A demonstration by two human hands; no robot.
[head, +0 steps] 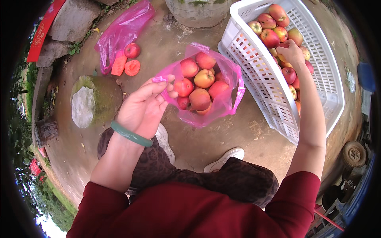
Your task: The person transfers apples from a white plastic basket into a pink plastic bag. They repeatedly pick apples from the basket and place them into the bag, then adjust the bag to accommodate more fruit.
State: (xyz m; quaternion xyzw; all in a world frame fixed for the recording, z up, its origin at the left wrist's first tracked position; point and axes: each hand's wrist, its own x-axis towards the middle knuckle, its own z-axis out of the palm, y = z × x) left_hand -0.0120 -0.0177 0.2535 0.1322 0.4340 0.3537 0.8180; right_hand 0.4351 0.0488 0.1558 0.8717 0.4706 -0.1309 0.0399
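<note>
My left hand (148, 98), with a green bangle on its wrist, pinches one handle of a pink plastic bag (205, 120). The bag stands open on the ground before me, holding several red and yellow apples (199, 99). To the right is a white slatted plastic crate (262, 80) with more apples (269, 38) heaped inside. My right hand (291, 54) reaches over the crate's near wall, its fingers closed around a dark red apple (283, 45). That apple is partly hidden by the hand.
A second pink plastic bag (125, 26) lies crumpled at the upper left, beside a single red apple (132, 50) and two orange foam fruit nets (119, 64). A mossy stone block (95, 101) sits to the left. A large round pot (199, 13) stands at the top.
</note>
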